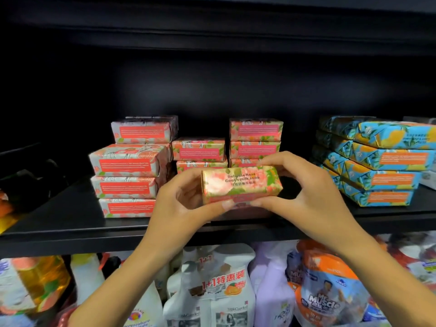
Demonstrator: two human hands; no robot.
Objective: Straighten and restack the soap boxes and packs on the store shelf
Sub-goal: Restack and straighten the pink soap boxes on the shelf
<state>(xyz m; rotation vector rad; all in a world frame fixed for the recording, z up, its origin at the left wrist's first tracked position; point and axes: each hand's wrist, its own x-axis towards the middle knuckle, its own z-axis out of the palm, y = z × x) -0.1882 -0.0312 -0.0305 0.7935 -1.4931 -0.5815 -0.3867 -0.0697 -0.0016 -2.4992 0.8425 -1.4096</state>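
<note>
A pink floral rose soap box (241, 184) is held just above the front of the black shelf (70, 223). My left hand (181, 201) pinches its left end and lower edge, and my right hand (304, 192) pinches its right end, thumbs meeting under the box. Behind stand piles of matching soap: a crooked left stack (128, 178), a low middle stack (199, 153) and a taller stack (256, 140). The held box hides the lower part of the middle piles.
A leaning stack of blue and orange soap packs (382, 161) fills the shelf's right side. Dark items (28, 175) lie at the far left. Below the shelf edge stand detergent bottles and refill pouches (212, 291).
</note>
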